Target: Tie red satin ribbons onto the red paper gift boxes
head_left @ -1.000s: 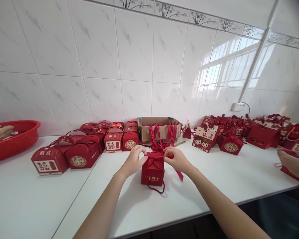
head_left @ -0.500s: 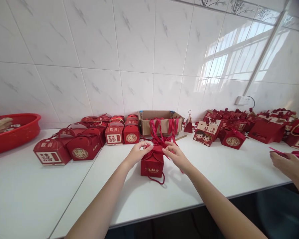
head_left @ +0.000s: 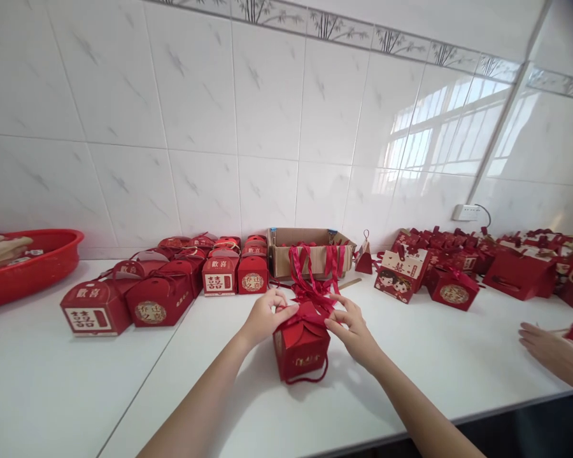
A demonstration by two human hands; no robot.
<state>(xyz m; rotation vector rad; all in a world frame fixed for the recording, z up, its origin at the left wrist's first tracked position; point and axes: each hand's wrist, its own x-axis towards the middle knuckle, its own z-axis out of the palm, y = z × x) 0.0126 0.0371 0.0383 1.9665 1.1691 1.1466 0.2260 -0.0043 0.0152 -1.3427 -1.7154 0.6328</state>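
Note:
A red gift box with gold lettering stands on the white table in front of me, turned slightly. On its top sits a red ribbon tied in a bow. My left hand pinches the ribbon at the bow's left side. From the right, my right hand has thumb and finger closed on the ribbon's other side. A twisted red cord handle droops over the box's front. Behind the bow, loose red ribbons trail from a cardboard box.
Finished-looking red boxes stand in rows at the left, near a red basin. More red boxes crowd the right side. A co-worker's hand lies at the right edge beside a red item.
The view has tilted up, so things sit lower. The gift box has turned a little, and both my hands stay at the bow. The co-worker's hand has changed pose, its pink ribbon no longer showing.

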